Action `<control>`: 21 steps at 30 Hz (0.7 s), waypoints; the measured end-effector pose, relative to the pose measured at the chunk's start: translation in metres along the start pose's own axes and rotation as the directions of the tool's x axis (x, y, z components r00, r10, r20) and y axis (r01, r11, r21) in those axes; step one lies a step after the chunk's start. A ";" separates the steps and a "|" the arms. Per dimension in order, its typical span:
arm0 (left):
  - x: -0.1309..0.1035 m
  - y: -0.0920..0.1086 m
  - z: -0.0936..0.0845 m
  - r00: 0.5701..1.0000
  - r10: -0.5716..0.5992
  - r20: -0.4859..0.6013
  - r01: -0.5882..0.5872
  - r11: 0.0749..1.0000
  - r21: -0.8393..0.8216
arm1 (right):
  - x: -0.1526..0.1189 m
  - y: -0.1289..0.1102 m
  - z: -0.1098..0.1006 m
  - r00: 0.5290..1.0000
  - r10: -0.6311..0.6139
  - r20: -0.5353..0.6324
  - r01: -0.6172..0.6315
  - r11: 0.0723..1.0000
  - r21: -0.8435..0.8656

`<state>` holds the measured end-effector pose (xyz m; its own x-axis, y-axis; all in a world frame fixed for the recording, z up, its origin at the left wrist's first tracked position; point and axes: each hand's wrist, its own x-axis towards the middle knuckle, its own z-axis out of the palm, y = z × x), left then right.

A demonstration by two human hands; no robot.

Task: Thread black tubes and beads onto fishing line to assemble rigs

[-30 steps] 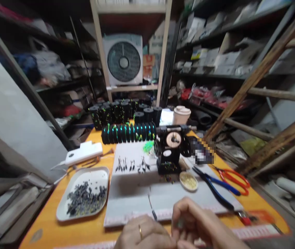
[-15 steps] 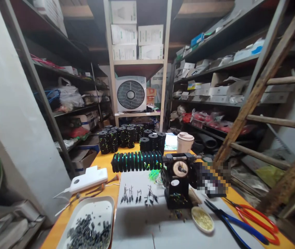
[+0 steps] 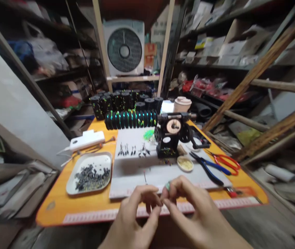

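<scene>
My left hand (image 3: 137, 218) and my right hand (image 3: 195, 216) meet over the front edge of the table, fingertips pinched and close together. Whatever they pinch is too small and blurred to make out. A pale green bit (image 3: 168, 185) shows at a fingertip of my right hand. Just beyond my hands lies a grey-white board (image 3: 134, 176), with a thin dark wire piece (image 3: 145, 177) on it. Farther back on the board stands a black winding machine (image 3: 166, 138) with a dial and crank. A row of black bobbins (image 3: 131, 119) wound with green wire sits on its shaft.
To the left is a white tray (image 3: 71, 180) of small black parts. Blue-handled pliers (image 3: 209, 169), red-handled scissors (image 3: 227, 162) and a small dish (image 3: 185, 164) lie right. Stacked black bobbins (image 3: 116, 102) and a lidded cup (image 3: 182, 104) stand behind; a wooden ladder (image 3: 256, 79) leans right.
Both hands have come into view at the bottom, fingertips together. The camera has tilted down, so the table sits higher in view and its front edge shows.
</scene>
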<state>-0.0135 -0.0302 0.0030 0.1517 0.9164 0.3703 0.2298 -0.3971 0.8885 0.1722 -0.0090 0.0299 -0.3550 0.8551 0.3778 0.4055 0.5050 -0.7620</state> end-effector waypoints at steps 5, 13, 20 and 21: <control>0.009 -0.003 -0.005 0.944 0.314 0.103 -0.330 0.921 0.207 | -0.003 -0.004 -0.007 0.998 0.049 0.047 -0.050 0.998 0.029; 0.013 0.013 -0.008 0.975 0.205 0.086 -0.216 0.965 0.146 | -0.009 -0.003 -0.007 0.991 -0.135 0.008 0.135 0.984 -0.117; 0.017 0.016 -0.010 0.974 -0.142 0.177 0.118 0.983 0.141 | -0.011 -0.001 -0.004 0.932 -0.354 0.080 0.362 0.888 -0.282; 0.018 0.015 -0.010 0.965 -0.177 0.194 0.150 0.978 0.143 | -0.012 0.000 -0.003 0.930 -0.360 0.082 0.368 0.886 -0.281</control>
<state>-0.0170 -0.0195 0.0261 0.2926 0.9448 0.1476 0.3848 -0.2577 0.8863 0.1793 -0.0191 0.0270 -0.5446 0.6037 0.5822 0.4659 0.7950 -0.3885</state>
